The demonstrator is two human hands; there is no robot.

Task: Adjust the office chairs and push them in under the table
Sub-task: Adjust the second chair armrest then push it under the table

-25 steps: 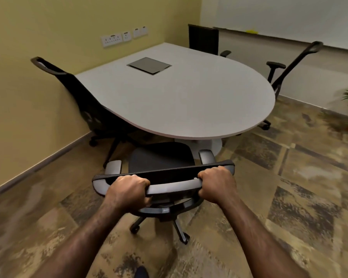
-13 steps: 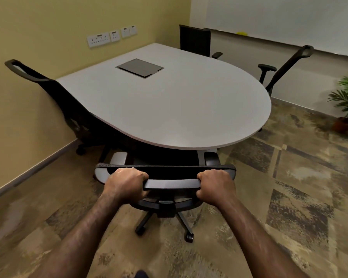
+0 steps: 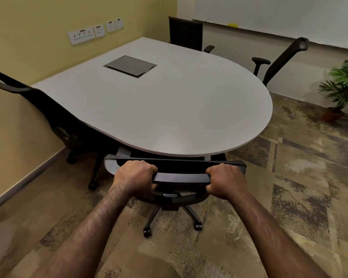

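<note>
A black office chair [image 3: 181,178] stands at the rounded near end of the grey table [image 3: 169,109], its seat hidden under the tabletop and its backrest top close to the edge. My left hand [image 3: 135,176] grips the left part of the backrest's top bar, and my right hand [image 3: 225,181] grips the right part. A second black chair [image 3: 54,117] sits tucked against the table's left side by the yellow wall. A third chair [image 3: 186,34] stands at the far end. A fourth chair [image 3: 279,59] stands at the right, a little away from the table.
A grey flap cover [image 3: 130,66] is set into the tabletop. Wall sockets [image 3: 94,32] line the yellow wall. A potted plant [image 3: 342,91] stands on the floor at the right. A whiteboard ledge [image 3: 269,32] runs along the back wall. Patterned carpet spreads to the right.
With both hands on its backrest, the chair has rolled forward and its seat has gone under the tabletop. I have stepped closer to the table.
</note>
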